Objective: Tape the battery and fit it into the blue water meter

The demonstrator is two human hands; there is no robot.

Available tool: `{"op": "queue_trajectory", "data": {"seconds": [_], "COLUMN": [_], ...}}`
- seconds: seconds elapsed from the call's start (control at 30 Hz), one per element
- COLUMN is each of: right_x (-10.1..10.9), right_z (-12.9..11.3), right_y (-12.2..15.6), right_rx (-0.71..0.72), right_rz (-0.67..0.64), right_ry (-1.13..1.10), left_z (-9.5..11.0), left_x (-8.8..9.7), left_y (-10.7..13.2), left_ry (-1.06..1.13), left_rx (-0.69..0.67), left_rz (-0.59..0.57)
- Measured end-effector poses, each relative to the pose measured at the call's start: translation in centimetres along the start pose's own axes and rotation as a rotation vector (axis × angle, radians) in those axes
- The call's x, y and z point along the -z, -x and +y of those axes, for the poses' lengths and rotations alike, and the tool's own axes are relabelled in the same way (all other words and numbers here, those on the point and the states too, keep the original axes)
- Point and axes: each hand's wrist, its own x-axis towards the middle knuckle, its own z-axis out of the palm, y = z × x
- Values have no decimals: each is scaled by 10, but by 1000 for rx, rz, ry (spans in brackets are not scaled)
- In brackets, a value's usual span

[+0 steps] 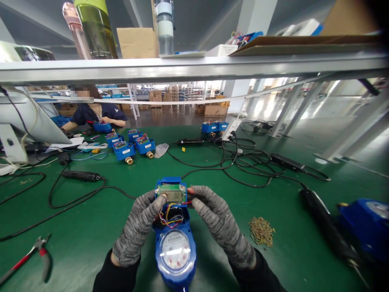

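Observation:
A blue water meter (175, 259) with a round clear-covered dial stands in front of me. Its upper box is uncovered, showing a bundle of coloured wires (170, 215). Above them sits a green circuit board (172, 188) whose small display reads about 02. My left hand (139, 217), in a grey knitted glove, is closed on the board's left side, thumb on the display. At the board's right edge my right hand (217, 215), gloved alike, has thumb and forefinger pinched at a red wire (187, 202). Its other fingers are partly hidden.
Pliers (39, 247) lie at left, a pile of small screws (261, 231) at right. A black electric screwdriver (325, 223) and tangled cables (243, 162) lie farther right. Several blue meters (124, 151) stand behind. A co-worker (97, 111) sits opposite; a shelf (194, 69) crosses above.

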Motion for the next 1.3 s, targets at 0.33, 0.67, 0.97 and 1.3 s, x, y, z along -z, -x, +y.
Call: {"op": "queue_trajectory", "data": {"seconds": [0.33,0.67,0.97,1.3], "right_x": [4,4,1,-6], "right_z": [9,7,5,11], "right_y": [-2,-2,-10,-20], "right_rx": [-20,11,255,241], "right_rz": [-104,-190,-154,-186], "right_ry": [67,238,430,424], "left_z": [-2,-1,-10,-13], "left_x": [3,2,13,20], "left_y": [2,3,-4,-4], "left_ry": [25,43,85,65], "left_rx": [44,23,35,51], "left_rz": [14,-15,11,44]}}
